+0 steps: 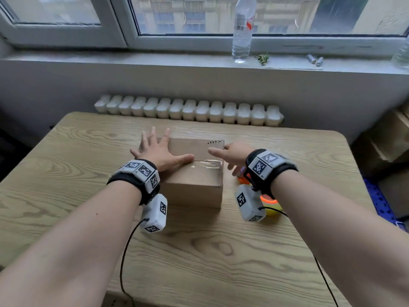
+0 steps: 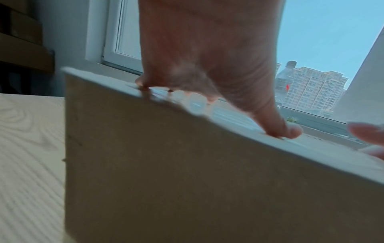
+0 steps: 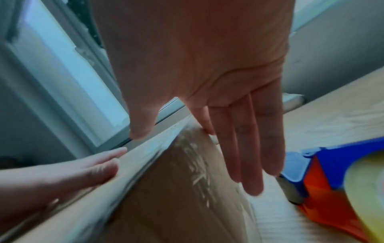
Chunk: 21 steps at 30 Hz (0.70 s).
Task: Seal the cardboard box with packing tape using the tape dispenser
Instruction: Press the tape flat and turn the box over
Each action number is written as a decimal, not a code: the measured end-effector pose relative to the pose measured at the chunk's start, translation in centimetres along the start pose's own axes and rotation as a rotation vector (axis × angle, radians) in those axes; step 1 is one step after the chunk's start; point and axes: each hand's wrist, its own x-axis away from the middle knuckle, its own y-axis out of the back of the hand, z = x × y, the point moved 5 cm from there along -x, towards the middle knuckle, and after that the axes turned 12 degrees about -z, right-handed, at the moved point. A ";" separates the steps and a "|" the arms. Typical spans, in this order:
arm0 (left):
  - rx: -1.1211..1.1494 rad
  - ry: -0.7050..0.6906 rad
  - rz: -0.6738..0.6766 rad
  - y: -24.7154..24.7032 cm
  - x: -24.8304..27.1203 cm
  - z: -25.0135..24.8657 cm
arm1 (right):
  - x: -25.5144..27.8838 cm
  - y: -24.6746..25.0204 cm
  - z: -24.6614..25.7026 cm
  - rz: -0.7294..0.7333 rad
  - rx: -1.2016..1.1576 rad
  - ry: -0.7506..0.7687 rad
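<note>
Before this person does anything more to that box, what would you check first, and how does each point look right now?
1. Tape laid along the top seam of the cardboard box: ok, a clear strip of packing tape lies there.
2. Tape pressed flat: not ok, it looks wrinkled, with pale streaks on the box's right side in the right wrist view.
3. Box steadied: ok, the left hand lies flat on the lid, fingers spread.
4. Right hand free: ok, its fingers are straight at the box's right edge and hold nothing.
5. Tape dispenser within reach: ok, it lies on the table just right of the box.
6. Tape cut from the roll: cannot tell.
</note>
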 end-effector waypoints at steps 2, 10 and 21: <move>0.049 0.037 0.004 0.2 0.0 1.5 | 0.4 -0.9 1.2 0.007 0.090 0.006; 0.150 -0.038 0.004 0.9 -1.1 4.0 | 0.3 -0.8 3.1 -0.132 0.214 -0.030; 0.110 -0.158 0.246 1.6 -2.0 5.2 | 1.6 -0.5 3.7 -0.024 0.203 -0.205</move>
